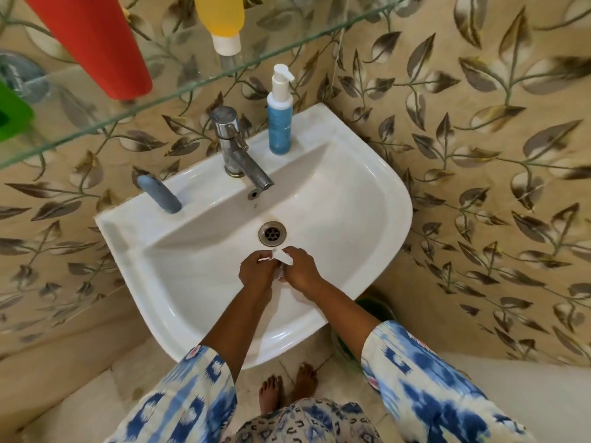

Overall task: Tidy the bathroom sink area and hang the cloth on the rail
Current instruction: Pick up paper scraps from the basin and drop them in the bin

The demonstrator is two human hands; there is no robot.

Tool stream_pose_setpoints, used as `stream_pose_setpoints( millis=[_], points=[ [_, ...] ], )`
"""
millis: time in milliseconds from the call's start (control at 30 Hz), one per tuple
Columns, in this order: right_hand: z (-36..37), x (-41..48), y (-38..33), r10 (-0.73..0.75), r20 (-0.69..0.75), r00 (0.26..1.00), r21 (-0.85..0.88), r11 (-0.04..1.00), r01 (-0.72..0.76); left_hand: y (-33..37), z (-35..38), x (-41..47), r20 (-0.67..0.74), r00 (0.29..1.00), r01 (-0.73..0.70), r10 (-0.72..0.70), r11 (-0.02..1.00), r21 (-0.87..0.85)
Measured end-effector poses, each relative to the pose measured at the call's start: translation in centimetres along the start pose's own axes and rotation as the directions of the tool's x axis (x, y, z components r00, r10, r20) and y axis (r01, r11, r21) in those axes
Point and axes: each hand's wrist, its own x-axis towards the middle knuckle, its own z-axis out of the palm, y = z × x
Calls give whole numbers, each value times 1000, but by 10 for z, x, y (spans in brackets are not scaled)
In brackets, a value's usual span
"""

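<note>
Both hands, left hand (256,270) and right hand (299,266), pinch a small white cloth (283,256) at six o'clock of the drain (272,233), where a loosened grip could drop it.

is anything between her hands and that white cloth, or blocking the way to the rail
Nothing stands between them: the left hand and right hand both already grip the small white cloth over the sink basin, just below the drain. No rail shows in this view, so the path to it cannot be judged.
</note>
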Motion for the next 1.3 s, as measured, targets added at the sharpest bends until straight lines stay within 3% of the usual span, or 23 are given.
stream_pose_setpoints(
  millis=[167, 367, 567, 700, 900, 1067, 1300],
  points=[
    [-8, -29, -5, 69, -158, 985, 387, 922, -2, 9, 9, -26, 67, 973, -223, 221, 974, 24],
    [-29, -77, 2, 52, -462, 886, 406, 900, 159, 1, 36, -73, 173, 782, -616, 599, 785, 64],
    [-63, -125, 39, 197, -495, 846, 690, 681, 245, -21, 77, -118, 418, 657, -686, 627, 727, -12],
    [-72, -141, 86, 317, -530, 786, 776, 556, 299, -52, 114, -132, 569, 556, -708, 606, 704, -58],
    [-74, -137, 175, 517, -507, 690, 823, 529, 208, -138, 171, -121, 678, 567, -615, 468, 788, -30],
    [-61, -111, 245, 617, -416, 668, 885, 443, 141, -203, 207, -88, 702, 612, -608, 366, 785, 121],
    [-43, -59, 332, 634, -257, 729, 917, 399, -24, -268, 246, -31, 668, 719, -533, 190, 768, 355]
  ],
)
